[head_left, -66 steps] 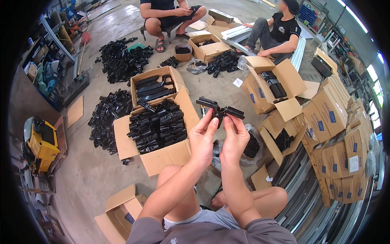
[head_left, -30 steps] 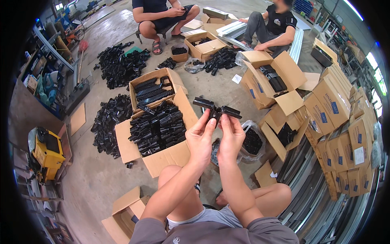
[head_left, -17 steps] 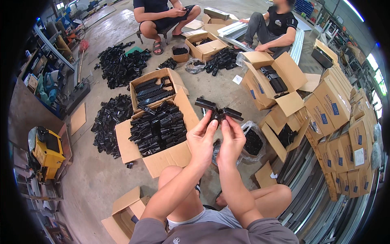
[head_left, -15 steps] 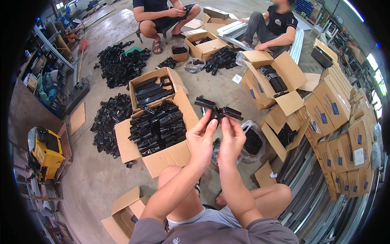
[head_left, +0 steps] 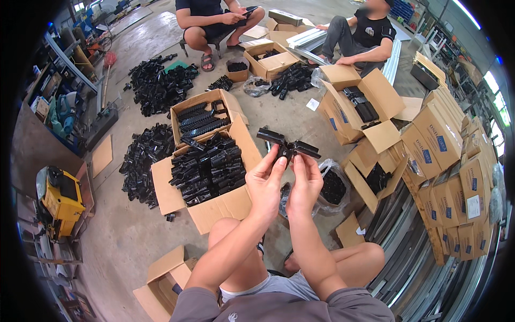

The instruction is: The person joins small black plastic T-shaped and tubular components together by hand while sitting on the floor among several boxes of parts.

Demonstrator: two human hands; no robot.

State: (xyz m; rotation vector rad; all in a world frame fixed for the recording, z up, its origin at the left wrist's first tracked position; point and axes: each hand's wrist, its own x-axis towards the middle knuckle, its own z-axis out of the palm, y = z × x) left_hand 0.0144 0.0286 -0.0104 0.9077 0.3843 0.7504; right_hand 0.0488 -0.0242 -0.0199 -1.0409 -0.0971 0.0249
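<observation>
Between my two hands is a glossy black V-shaped bracket [head_left: 307, 149], raised in front of me, its two channel-like arms spreading left and right from a joint in the middle. My left hand [head_left: 266, 182] pinches it near the joint, below the left arm. Thumb and fingers of my right hand [head_left: 304, 188] close on the other side, under the right arm. What the fingertips cover of the joint is hidden. Just left of my hands, an open carton [head_left: 214, 213] is heaped with similar black parts [head_left: 206, 169].
Behind that carton stands another filled carton [head_left: 236, 103]; loose piles [head_left: 147, 166] of black parts lie to the left. A plastic bag [head_left: 333, 185] and open cartons [head_left: 348, 121] are at right, beside metal profiles [head_left: 397, 252] and stacked boxes [head_left: 434, 142]. Two people [head_left: 367, 32] sit ahead.
My hands and the bracket stay almost exactly where they were. The person at the far left has shifted their hands slightly; the person at the right has moved a little.
</observation>
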